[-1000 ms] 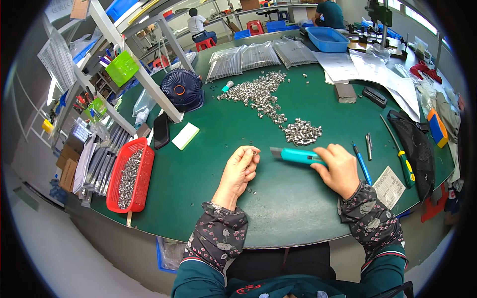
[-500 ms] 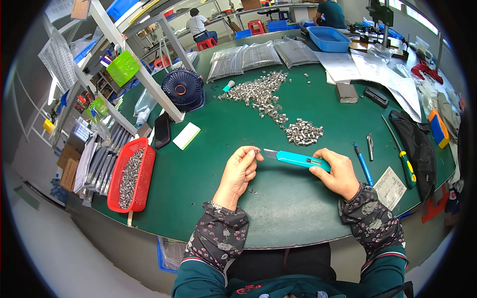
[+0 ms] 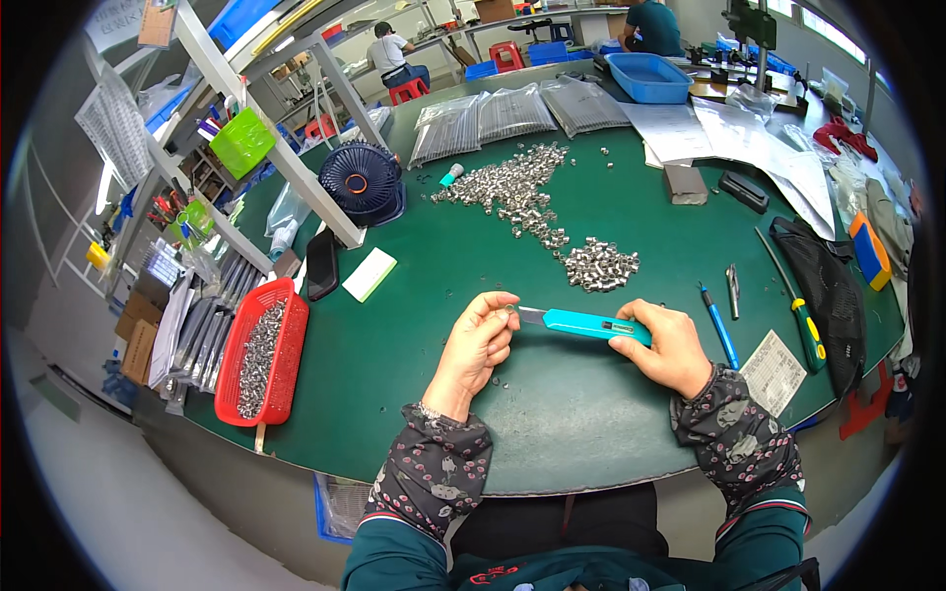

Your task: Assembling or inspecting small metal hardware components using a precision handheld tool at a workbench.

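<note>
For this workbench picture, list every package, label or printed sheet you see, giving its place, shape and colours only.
Clear plastic bags: far side of the table, three flat ribbed packs.
Printed paper slip: near the right hand, white rectangle with dark print.
White sheets: far right, large and pale.

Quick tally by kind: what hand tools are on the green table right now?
Utility knife: 1, in right hand
Pen: 1
Screwdriver: 1
Tweezers: 1
Total: 4
</note>
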Demonstrator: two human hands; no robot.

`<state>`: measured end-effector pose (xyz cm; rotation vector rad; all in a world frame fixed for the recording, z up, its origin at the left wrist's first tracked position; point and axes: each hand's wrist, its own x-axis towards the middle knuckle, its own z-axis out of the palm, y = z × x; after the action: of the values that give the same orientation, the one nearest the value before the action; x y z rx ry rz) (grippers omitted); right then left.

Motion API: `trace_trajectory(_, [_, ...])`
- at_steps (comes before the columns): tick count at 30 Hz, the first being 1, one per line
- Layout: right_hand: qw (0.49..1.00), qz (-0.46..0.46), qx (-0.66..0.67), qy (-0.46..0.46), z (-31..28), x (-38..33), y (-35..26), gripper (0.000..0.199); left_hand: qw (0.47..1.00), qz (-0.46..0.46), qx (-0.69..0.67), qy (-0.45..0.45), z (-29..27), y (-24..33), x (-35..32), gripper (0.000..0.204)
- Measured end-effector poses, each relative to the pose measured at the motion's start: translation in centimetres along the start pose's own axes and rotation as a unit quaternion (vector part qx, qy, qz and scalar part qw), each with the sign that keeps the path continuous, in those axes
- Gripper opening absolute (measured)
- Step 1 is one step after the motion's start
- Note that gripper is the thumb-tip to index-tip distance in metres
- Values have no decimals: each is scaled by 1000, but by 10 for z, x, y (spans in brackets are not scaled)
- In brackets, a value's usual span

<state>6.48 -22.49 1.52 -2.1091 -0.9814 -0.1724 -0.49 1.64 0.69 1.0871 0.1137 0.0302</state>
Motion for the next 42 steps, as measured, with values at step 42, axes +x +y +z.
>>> trace_trajectory(42, [996, -45, -49, 52, 5, -5, -13, 25, 986, 85, 130, 68, 2, -7, 2, 12])
